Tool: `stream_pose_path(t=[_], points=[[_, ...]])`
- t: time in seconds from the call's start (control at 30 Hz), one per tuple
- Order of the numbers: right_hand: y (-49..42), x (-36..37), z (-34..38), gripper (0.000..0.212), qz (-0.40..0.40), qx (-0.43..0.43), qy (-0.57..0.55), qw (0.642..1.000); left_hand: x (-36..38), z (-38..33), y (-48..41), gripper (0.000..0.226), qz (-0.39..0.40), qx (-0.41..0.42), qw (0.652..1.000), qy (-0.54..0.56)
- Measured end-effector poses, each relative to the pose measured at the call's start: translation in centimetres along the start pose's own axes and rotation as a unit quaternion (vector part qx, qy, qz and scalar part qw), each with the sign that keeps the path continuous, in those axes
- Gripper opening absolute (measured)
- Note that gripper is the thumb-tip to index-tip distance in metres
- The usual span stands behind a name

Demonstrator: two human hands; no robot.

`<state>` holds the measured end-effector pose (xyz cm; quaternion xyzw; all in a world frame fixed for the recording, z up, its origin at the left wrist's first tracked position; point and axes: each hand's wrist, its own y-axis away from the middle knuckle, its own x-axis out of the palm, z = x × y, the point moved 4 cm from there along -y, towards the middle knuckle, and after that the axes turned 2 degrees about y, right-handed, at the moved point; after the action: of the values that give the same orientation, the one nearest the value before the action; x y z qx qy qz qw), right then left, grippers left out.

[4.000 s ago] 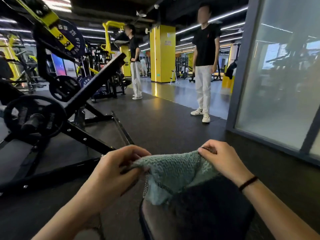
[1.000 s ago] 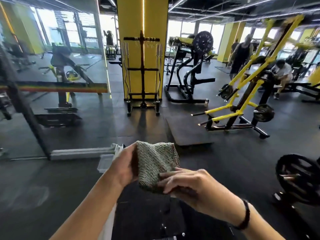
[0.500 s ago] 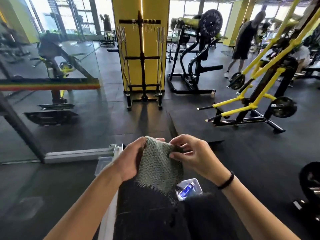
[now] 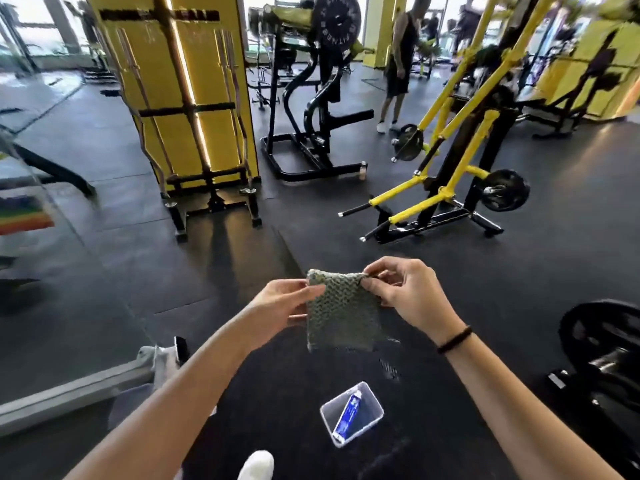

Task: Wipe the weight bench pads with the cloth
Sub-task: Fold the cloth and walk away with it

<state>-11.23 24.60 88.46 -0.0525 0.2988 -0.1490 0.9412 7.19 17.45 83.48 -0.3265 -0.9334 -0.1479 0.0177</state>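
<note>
Cloth (image 4: 341, 311) hangs upright, right fingers (image 4: 373, 289) pinching its top corner, left fingers (image 4: 306, 292) seemingly gripping its left edge

Left hand (image 4: 281, 303) fingertips behind the cloth (image 4: 341, 313) — weight plate (image 4: 602, 327) half off the right edge.

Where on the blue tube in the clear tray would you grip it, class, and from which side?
Pinch the blue tube mid-body, across its narrow width, coming straight down from above. It lies flat and slanted in the clear tray, whose walls block a sideways approach; the top is open. The left hand and right hand both hold the cloth, so one likely must let go first.
</note>
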Motion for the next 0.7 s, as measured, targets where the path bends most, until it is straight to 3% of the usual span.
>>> stream_pose_path(t=[0.1, 0.43, 0.6, 0.7], points=[[-4.8, 0.7, -3.6, 0.005, -0.038, 0.037, 0.012, 0.999, -2.6, -0.6, -7.8, 0.037, 0.054, 0.016, 0.997, -0.046], [-13.8, 4.8, -13.0, 0.007, -0.133, 0.180, 0.026, 0.974, -5.9, 0.5, -27.5, 0.019, 0.175, 0.007, 0.968, -0.179], [-12.0, 10.8, -22.2, 0.016, -0.154, 0.253, 0.014, 0.955, -6.6, 10.7, -32.2, 0.014, 0.205, -0.004, 0.956, -0.209], [-9.6, 16.5, -30.4, 0.008, -0.176, 0.280, 0.033, 0.943, -7.5, 20.6, -35.2, 0.016, 0.227, 0.000, 0.950, -0.213]])
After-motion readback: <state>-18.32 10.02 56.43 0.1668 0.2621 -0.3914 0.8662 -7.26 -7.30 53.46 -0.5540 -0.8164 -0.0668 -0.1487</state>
